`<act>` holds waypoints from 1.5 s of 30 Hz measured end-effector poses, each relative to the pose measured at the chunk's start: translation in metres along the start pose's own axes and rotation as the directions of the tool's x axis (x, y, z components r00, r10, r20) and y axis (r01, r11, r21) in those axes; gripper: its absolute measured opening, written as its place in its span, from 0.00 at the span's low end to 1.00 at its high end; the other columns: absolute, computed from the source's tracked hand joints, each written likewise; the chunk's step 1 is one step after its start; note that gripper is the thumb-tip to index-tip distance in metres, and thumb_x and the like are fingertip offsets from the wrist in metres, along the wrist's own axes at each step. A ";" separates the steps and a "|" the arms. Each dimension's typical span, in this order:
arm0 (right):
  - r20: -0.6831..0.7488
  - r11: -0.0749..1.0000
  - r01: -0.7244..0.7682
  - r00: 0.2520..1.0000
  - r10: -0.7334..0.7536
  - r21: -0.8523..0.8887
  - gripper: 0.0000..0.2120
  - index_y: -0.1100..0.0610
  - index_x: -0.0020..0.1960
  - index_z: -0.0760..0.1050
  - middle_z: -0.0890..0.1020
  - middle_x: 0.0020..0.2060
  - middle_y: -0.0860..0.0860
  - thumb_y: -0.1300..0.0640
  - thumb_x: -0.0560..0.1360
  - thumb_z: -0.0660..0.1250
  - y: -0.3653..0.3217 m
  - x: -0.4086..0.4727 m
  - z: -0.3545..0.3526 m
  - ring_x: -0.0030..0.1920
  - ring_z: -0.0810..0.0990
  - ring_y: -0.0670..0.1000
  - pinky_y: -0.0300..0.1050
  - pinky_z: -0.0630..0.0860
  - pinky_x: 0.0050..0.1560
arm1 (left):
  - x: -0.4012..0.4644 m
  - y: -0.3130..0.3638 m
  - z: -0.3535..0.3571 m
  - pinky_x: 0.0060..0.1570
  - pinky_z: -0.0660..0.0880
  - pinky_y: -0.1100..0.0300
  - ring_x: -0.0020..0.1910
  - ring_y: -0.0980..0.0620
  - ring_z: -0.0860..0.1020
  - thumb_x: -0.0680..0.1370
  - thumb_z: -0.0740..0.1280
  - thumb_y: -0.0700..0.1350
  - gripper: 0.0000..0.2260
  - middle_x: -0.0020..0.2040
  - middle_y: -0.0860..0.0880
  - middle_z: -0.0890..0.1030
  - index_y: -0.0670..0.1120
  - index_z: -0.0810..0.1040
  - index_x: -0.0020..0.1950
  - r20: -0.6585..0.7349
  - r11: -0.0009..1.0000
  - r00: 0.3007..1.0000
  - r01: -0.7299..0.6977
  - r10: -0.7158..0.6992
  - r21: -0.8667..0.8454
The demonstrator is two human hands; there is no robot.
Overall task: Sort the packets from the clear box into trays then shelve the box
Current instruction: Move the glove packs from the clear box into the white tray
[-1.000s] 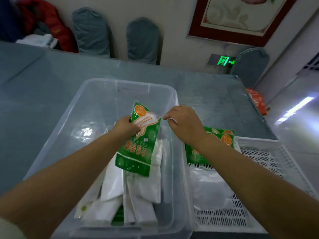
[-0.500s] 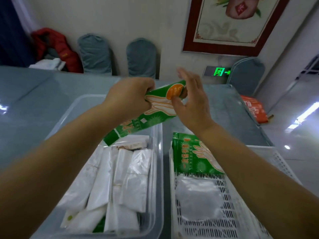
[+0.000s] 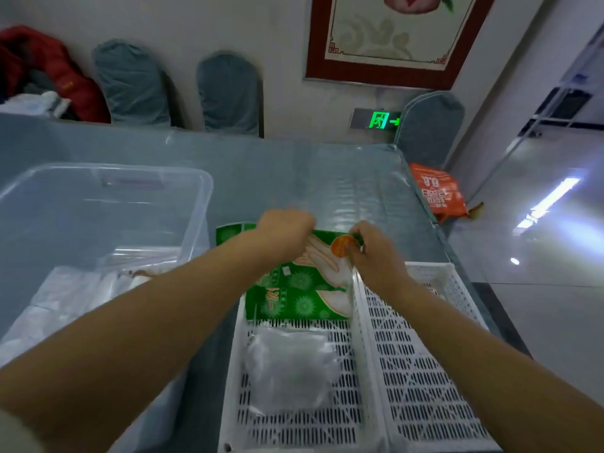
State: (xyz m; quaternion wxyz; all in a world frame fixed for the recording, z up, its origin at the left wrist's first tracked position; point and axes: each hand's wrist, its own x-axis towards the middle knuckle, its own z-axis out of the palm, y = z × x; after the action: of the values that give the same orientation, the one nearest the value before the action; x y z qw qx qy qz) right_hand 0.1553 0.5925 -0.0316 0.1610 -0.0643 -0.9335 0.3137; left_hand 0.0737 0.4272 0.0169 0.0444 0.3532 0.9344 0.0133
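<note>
Head view is showing both hands working over the left white tray (image 3: 294, 433). The left hand (image 3: 287, 228) is pinching the top edge of a green packet (image 3: 300, 286), and the right hand (image 3: 372, 253) is closing its fingers on the packet's upper right corner, by the orange disc. Holding it at two corners looks like a way of keeping the floppy packet flat while it is lying down at the tray's far end, apparently on another green one. A clear bag (image 3: 291, 371) is sitting nearer in the same tray. The right white tray (image 3: 425, 387) is looking nearly bare. The clear box (image 3: 196, 197), just left of the trays, is holding white packets (image 3: 65, 299), so plenty seems left to sort. Everything is resting on a grey table (image 3: 294, 178) under glossy plastic; covered chairs (image 3: 130, 83) are lining the wall beneath a framed picture (image 3: 392, 37).
</note>
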 end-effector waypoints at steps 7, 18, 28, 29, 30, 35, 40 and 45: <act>0.164 0.992 -0.070 0.983 0.086 -0.103 0.02 0.48 0.45 0.71 0.73 0.40 0.43 0.54 0.75 0.64 0.055 -0.014 0.036 0.37 0.72 0.48 0.41 0.64 0.33 | 0.016 0.010 0.082 0.41 0.68 0.55 0.50 0.41 0.77 0.75 0.62 0.43 0.07 0.51 0.42 0.80 0.45 0.74 0.52 0.080 0.999 0.997 0.012 -0.009 -0.038; 0.259 0.907 0.169 0.963 -0.069 -0.385 0.06 0.54 0.40 0.74 0.79 0.37 0.51 0.53 0.72 0.68 0.081 -0.008 0.054 0.36 0.74 0.51 0.43 0.68 0.34 | -0.006 0.000 0.148 0.65 0.59 0.52 0.64 0.46 0.66 0.72 0.69 0.52 0.23 0.62 0.47 0.73 0.48 0.69 0.64 -0.077 0.974 0.972 0.218 -0.222 -0.059; 0.205 0.897 0.181 0.973 -0.104 -0.404 0.06 0.57 0.40 0.75 0.80 0.38 0.55 0.55 0.70 0.70 0.086 -0.007 0.067 0.38 0.76 0.56 0.45 0.66 0.35 | -0.065 0.017 0.164 0.48 0.72 0.53 0.49 0.45 0.76 0.62 0.78 0.46 0.23 0.51 0.47 0.78 0.45 0.76 0.55 -0.301 0.912 0.875 0.297 -0.378 -0.282; 0.196 0.899 0.180 0.975 -0.108 -0.400 0.06 0.57 0.39 0.75 0.80 0.37 0.55 0.56 0.69 0.71 0.086 -0.008 0.067 0.38 0.76 0.57 0.45 0.65 0.35 | -0.075 0.020 0.169 0.45 0.71 0.56 0.48 0.46 0.76 0.63 0.77 0.48 0.20 0.49 0.49 0.78 0.47 0.77 0.52 -0.242 0.913 0.912 0.244 -0.331 -0.327; 0.185 0.902 0.178 0.976 -0.111 -0.395 0.06 0.58 0.39 0.75 0.80 0.37 0.56 0.57 0.69 0.71 0.086 -0.009 0.067 0.37 0.75 0.57 0.45 0.64 0.35 | -0.084 0.024 0.175 0.45 0.69 0.58 0.49 0.48 0.76 0.65 0.76 0.51 0.18 0.49 0.50 0.77 0.48 0.77 0.52 -0.152 0.920 0.954 0.197 -0.260 -0.340; 0.094 0.927 0.158 0.987 -0.134 -0.340 0.06 0.59 0.36 0.75 0.80 0.33 0.56 0.62 0.66 0.72 0.085 -0.014 0.065 0.34 0.75 0.57 0.45 0.67 0.36 | -0.102 0.024 0.198 0.61 0.63 0.55 0.61 0.49 0.67 0.65 0.70 0.58 0.32 0.61 0.51 0.71 0.52 0.67 0.67 0.122 0.982 0.990 0.090 -0.070 -0.167; 0.060 0.928 0.168 0.986 -0.157 -0.332 0.06 0.60 0.36 0.75 0.79 0.32 0.57 0.62 0.67 0.73 0.084 -0.017 0.062 0.33 0.75 0.57 0.47 0.69 0.35 | -0.099 0.024 0.197 0.63 0.62 0.54 0.61 0.49 0.67 0.64 0.71 0.58 0.35 0.62 0.50 0.70 0.50 0.64 0.68 0.204 0.988 0.973 0.127 -0.108 -0.085; 0.075 0.930 0.166 0.986 -0.150 -0.328 0.07 0.60 0.36 0.75 0.79 0.32 0.56 0.62 0.67 0.73 0.082 -0.019 0.062 0.33 0.75 0.57 0.47 0.69 0.36 | -0.096 0.028 0.189 0.52 0.67 0.56 0.54 0.49 0.75 0.65 0.72 0.53 0.21 0.54 0.51 0.80 0.50 0.75 0.55 0.240 0.987 0.964 0.137 -0.114 -0.079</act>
State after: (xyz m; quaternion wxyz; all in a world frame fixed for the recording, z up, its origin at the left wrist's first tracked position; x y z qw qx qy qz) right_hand 0.1534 0.6186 -0.1324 0.1499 -0.0077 -0.9788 0.1390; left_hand 0.1815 0.3836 -0.1623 0.1717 0.2898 0.9415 0.0129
